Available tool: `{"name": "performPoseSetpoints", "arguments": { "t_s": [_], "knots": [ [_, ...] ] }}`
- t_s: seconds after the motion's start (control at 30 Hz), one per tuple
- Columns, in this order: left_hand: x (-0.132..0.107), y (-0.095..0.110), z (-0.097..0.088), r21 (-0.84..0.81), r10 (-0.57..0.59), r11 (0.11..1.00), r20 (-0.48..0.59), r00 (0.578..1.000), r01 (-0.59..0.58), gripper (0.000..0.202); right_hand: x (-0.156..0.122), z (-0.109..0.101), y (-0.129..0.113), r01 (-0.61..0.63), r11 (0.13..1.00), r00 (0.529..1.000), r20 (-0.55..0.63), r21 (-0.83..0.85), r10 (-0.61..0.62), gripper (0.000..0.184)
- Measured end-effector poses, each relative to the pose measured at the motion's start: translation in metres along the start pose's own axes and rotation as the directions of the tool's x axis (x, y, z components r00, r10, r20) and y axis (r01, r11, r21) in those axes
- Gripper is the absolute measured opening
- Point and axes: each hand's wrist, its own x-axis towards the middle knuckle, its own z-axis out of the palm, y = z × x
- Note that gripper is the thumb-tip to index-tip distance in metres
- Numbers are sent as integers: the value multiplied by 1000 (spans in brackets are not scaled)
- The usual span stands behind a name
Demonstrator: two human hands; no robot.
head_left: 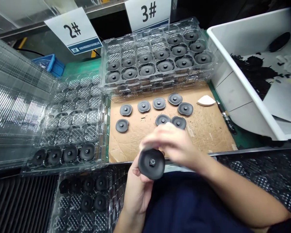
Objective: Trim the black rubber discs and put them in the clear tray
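Observation:
A round dark-grey disc with a small raised hub at its centre is held in my left hand, close in front of my body, hub side toward me. My right hand is just above the disc's far rim, fingers bent and smeared by motion; whether they grip anything is hidden. Beyond my hands, several similar discs lie hub up on a brown cardboard sheet, among them one disc at the left and one disc partly behind my right hand.
A stack of clear compartment trays holding discs stands at the back. Another clear tray at left has discs in its near row. At right are a white bin with black pieces, a white wedge-shaped piece and a pen-like tool.

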Motion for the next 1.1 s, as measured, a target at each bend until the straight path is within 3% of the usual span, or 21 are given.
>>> {"name": "performPoseSetpoints", "arguments": {
  "t_s": [0.07,0.13,0.27,0.37,0.43,0.5,0.57,0.6,0.67,0.73,0.8,0.87,0.9,1.0,1.1],
  "knots": [
    [1,1,-3,-52,-21,998,27,999,23,58,-12,3,27,-278,960,959,-62,-37,276,23],
    [2,3,-7,-119,-40,992,49,998,46,57,-32,11,48,-419,904,908,-34,-84,418,22],
    [3,7,-11,-174,-69,981,75,995,82,54,-63,25,59,-440,890,892,55,-120,448,18],
    [4,8,-10,-166,-77,982,80,994,89,55,-50,21,38,-482,869,875,-10,-113,484,21],
    [5,8,-9,-144,-62,987,52,997,69,58,-29,17,14,-457,887,886,-125,-73,446,23],
    [6,7,-10,-112,-59,992,20,998,61,58,-8,16,-12,-288,956,936,-226,-46,271,22],
    [6,6,-13,-81,-74,994,2,997,74,53,4,17,-34,-72,992,982,-183,-102,52,24],
    [5,6,-16,-75,-81,994,7,997,82,51,6,18,-41,-6,993,995,-101,-115,-6,26],
    [5,5,-21,-83,-75,994,34,997,77,50,7,16,-48,2,997,992,123,-81,8,25],
    [5,3,-22,-89,-72,993,58,996,77,48,7,13,-46,-80,996,958,271,-49,90,23],
    [5,1,-17,-69,-88,993,86,992,94,46,8,13,-43,-101,990,978,175,-100,117,23],
    [3,3,-8,-48,-102,993,106,989,108,41,8,14,-41,-36,983,999,3,-180,37,26],
    [2,5,-4,-45,-103,993,105,989,108,39,7,14,-42,19,983,999,-26,-181,-24,27],
    [-2,12,0,-52,-110,992,96,989,115,43,-4,4,-43,107,993,986,131,-49,-100,24],
    [0,12,-6,-54,-129,989,147,981,139,58,-17,-15,-42,2,998,979,203,-70,12,20]
  ]
}}
